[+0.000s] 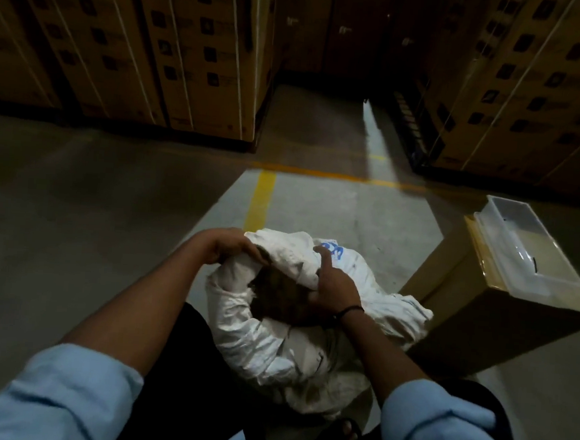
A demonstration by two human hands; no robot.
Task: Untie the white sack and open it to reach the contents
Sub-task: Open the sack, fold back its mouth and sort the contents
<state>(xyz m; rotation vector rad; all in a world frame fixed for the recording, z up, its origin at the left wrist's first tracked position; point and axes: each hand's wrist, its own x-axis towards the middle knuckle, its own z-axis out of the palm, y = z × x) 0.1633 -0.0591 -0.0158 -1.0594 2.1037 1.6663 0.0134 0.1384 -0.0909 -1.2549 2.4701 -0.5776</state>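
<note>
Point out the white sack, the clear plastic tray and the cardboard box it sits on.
white sack (256,337): head view, crinkled front side.
clear plastic tray (549,277): head view, near rim.
cardboard box (480,322): head view, brown side face.

Dim light is blurring the dark contents (278,296) inside the white sack (273,342), and labels on the stacked cartons (191,41) are staying unreadable.

The person wore a light blue shirt, its sleeves (73,400) rolled into thick, soft cuffs just below the elbows, leaving both forearms bare. A thin black band (349,310) circled the wrist behind the right hand (337,288), while the left hand (226,246) carried nothing. Dark trousers (182,367) covered the legs, and toes in a dark open sandal (349,430) showed low down.
</note>
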